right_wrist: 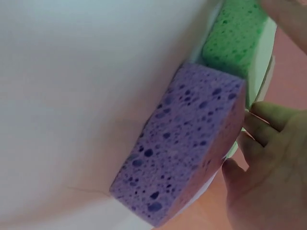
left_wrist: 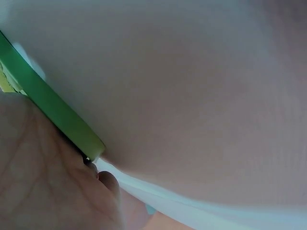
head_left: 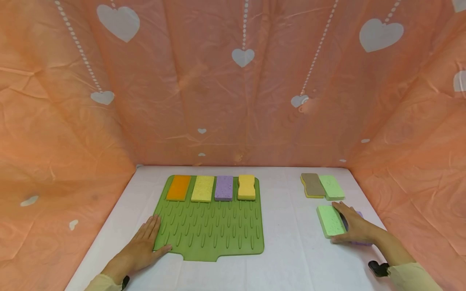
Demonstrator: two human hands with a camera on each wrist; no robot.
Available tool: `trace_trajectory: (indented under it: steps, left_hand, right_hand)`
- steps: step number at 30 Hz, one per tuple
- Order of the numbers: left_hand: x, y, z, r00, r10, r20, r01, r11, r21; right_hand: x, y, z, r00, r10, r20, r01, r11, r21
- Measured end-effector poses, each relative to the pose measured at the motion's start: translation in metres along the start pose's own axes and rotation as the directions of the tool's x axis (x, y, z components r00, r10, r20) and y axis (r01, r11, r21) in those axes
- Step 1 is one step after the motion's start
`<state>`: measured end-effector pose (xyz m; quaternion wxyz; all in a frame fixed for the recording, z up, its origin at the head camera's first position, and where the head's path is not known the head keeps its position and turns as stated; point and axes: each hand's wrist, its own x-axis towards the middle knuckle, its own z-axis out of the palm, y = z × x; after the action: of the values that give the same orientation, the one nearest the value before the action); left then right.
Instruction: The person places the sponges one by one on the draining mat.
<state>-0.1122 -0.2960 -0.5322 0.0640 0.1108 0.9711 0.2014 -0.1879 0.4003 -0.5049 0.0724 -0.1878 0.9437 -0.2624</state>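
My left hand rests on the left edge of a green ridged mat, fingers straight. In the left wrist view the palm lies beside the mat's edge. At the right of the table, my right hand spans a light green sponge, fingers at its far end and thumb at its near end. Under that hand lies a purple sponge, partly hidden in the head view. Beyond are a grey-topped yellow scouring sponge and another light green sponge.
Along the mat's far edge lie an orange sponge, a yellow sponge, a purple sponge and a yellow sponge with notched sides. White cloth covers the table; orange curtains hang behind and at both sides.
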Motion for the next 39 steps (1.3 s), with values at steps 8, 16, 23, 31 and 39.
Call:
trace_trajectory:
  steps: [8, 16, 23, 31, 39]
  left_hand:
    - [-0.001, 0.001, 0.0, 1.0, 0.001, -0.007, -0.001, 1.0, 0.002]
    - [-0.002, -0.001, 0.002, 1.0, -0.006, -0.001, 0.006, 1.0, 0.01]
    - [-0.002, -0.001, 0.003, 1.0, -0.011, 0.01, 0.011, 1.0, 0.0]
    - [-0.002, -0.001, 0.001, 1.0, -0.011, 0.019, 0.011, 1.0, 0.02]
    - [0.001, -0.005, -0.003, 0.999, 0.017, 0.029, -0.018, 0.999, 0.035]
  right_hand:
    - [-0.001, 0.004, -0.001, 1.0, 0.004, 0.027, -0.004, 1.0, 0.002]
    - [0.0, 0.007, 0.002, 1.0, -0.015, -0.014, 0.015, 1.0, -0.026]
    - [0.001, 0.004, 0.006, 0.999, -0.006, -0.051, 0.003, 0.999, -0.049]
    - [0.013, -0.011, 0.015, 0.996, -0.036, -0.087, 0.036, 0.999, -0.001]
    - [0.04, -0.032, 0.027, 0.971, -0.136, -0.194, 0.145, 0.989, 0.03]
